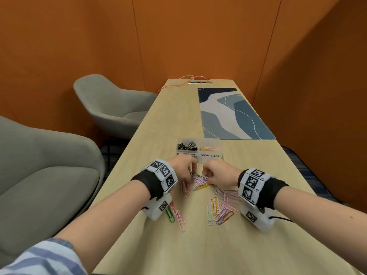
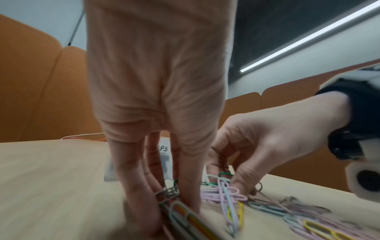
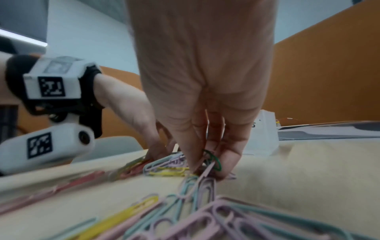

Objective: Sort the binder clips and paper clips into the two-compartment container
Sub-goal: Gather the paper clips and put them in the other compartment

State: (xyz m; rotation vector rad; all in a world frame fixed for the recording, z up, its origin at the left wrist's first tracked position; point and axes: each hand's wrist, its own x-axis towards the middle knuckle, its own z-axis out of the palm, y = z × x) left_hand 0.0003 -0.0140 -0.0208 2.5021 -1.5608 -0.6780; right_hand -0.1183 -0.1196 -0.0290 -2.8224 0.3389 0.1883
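Observation:
A clear two-compartment container (image 1: 199, 158) stands just beyond my hands. Its left half, labelled for binder clips, holds black binder clips (image 1: 187, 146); its right half holds a few paper clips (image 1: 208, 149). Coloured paper clips (image 1: 199, 182) lie tangled on the table between my hands. My left hand (image 1: 188, 180) points fingers-down and pinches a bunch of clips (image 2: 180, 211). My right hand (image 1: 207, 179) pinches a green and some pastel paper clips (image 3: 212, 160) off the pile. More loose paper clips (image 1: 224, 205) lie under my right wrist, and others (image 1: 177, 215) under my left.
A blue patterned desk mat (image 1: 236, 114) lies beyond the container on the right. A power socket (image 1: 200, 82) with an orange cable (image 1: 174, 86) sits at the table's far end. Two grey armchairs (image 1: 111, 104) (image 1: 39, 165) stand along the table's left edge.

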